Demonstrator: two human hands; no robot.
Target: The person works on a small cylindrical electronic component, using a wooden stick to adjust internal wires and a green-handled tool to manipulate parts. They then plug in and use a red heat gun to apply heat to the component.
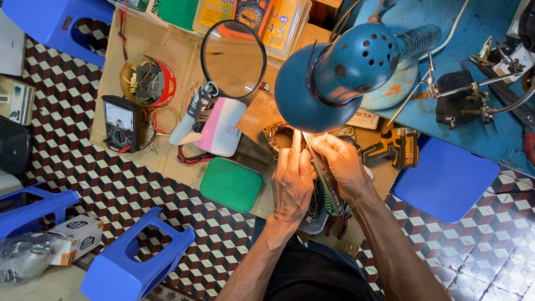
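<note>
While a blue lamp (334,78) overhangs the work, both hands (317,173) pinch a thin green-handled tool (320,173) beside a magnifier (233,58).

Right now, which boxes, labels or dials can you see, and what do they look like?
Cardboard box: lower left on the floor, white with orange side.
Multimeter: left on the cardboard, black with a pale dial face.
Yellow-labelled containers: top centre, clear plastic.
Small label: beneath the blue lamp, cream.

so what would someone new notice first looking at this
Likely the big blue desk lamp at top centre, lit over both hands: the left hand and right hand meet just under it around a thin tool. Then the round magnifying glass to the lamp's left, and the blue plastic stools on the checkered floor.
</note>
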